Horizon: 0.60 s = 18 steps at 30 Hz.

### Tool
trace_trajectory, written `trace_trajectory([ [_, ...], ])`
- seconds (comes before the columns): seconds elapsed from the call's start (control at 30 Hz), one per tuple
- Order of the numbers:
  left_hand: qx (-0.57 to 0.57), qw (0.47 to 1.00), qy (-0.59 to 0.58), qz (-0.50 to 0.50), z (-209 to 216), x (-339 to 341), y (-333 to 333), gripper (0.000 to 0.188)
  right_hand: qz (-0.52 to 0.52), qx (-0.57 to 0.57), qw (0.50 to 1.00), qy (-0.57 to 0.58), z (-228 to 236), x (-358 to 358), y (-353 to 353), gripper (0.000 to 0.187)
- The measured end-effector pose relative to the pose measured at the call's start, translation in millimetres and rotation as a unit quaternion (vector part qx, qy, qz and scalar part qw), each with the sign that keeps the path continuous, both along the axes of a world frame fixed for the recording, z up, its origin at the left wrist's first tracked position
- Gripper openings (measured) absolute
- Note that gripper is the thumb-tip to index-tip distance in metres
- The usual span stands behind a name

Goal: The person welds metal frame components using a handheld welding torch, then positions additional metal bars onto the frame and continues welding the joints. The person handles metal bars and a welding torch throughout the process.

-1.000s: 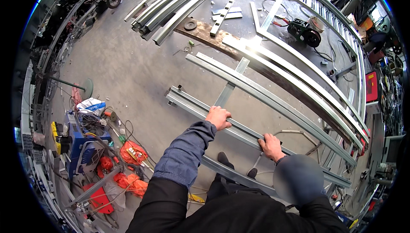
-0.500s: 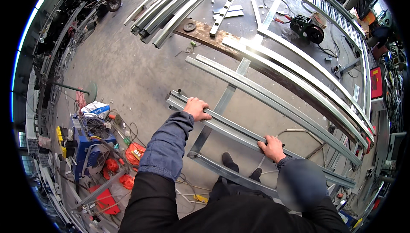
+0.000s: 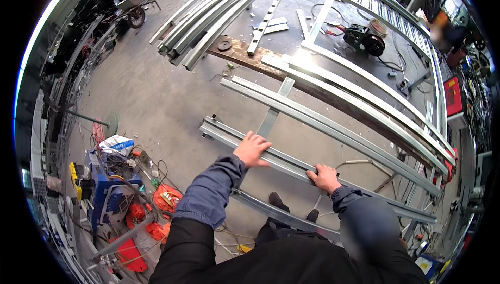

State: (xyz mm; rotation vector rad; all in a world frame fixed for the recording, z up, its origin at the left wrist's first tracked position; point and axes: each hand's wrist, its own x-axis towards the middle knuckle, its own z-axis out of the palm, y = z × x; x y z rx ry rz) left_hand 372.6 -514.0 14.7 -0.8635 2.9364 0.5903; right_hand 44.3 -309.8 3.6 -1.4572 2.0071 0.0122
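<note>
A long galvanized steel channel (image 3: 291,163) runs slantwise in front of me, lying across steel crosspieces. Over its left part is my left hand (image 3: 252,150), its fingers spread; whether it touches the metal is hard to tell. My right hand (image 3: 325,178) is closed over the channel farther right, thumb on the near side and fingertips on top. Beyond lies a parallel pair of steel channels (image 3: 333,130), resting on a flat steel crosspiece (image 3: 269,121). A nearer steel rail (image 3: 281,212) passes in front of my feet.
A rusty beam (image 3: 245,57) supports bundled steel profiles (image 3: 208,21) and bright square tubes (image 3: 359,94). At left stand a blue machine (image 3: 107,193), cables and orange bags (image 3: 166,196). A green-black cut-off machine (image 3: 364,39) sits at back right. Hoses (image 3: 359,162) cross the floor.
My left hand has released the channel, opened its fingers and moved right and slightly nearer. My right hand has shifted slightly left, still on the channel. The view has tilted a little.
</note>
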Motion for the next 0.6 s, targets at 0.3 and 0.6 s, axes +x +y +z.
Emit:
trace_trajectory([
  [0.3,-0.006,0.999,0.011,-0.031,13.6,-86.9,58.6,0.084,-0.033,-0.031,0.999,-0.012,15.4,-8.5,14.3,0.056],
  [0.6,-0.038,0.997,-0.062,-0.033,-15.4,-100.3,96.6,0.100,-0.024,-0.361,0.914,-0.185,6.0,-29.3,225.5,0.055],
])
